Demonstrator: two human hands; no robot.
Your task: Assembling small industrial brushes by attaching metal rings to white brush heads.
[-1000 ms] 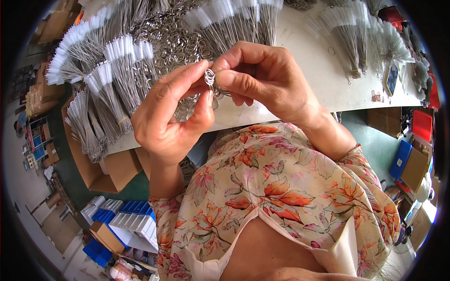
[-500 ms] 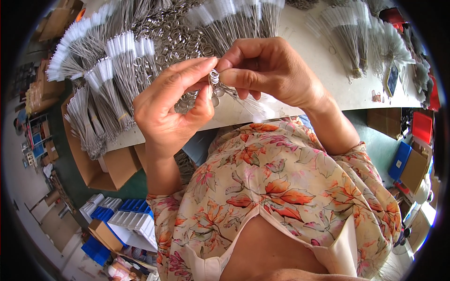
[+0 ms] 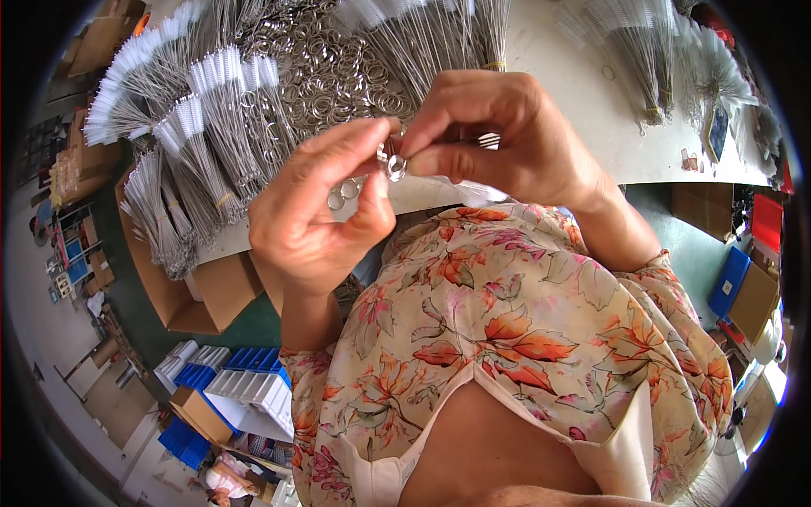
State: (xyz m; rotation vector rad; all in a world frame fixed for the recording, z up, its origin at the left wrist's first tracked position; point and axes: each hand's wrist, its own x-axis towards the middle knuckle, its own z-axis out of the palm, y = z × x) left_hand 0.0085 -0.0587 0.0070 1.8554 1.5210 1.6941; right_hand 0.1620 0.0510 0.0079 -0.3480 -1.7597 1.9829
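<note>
While my right hand (image 3: 524,135) pinches the loops (image 3: 395,168), my left hand (image 3: 291,215) curves beside them, grip unclear; I seem to be aligning them, needing steadiness next.

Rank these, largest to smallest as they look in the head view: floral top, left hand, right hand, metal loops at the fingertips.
1. Floral top
2. Left hand and right hand, too alike to rank
3. Metal loops

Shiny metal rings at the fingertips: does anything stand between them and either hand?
Nothing visible does: the left hand and right hand meet right at the shiny metal rings. The loose ring pile lies beyond the hands, and white brush bristles show below the right hand; neither comes between.
</note>
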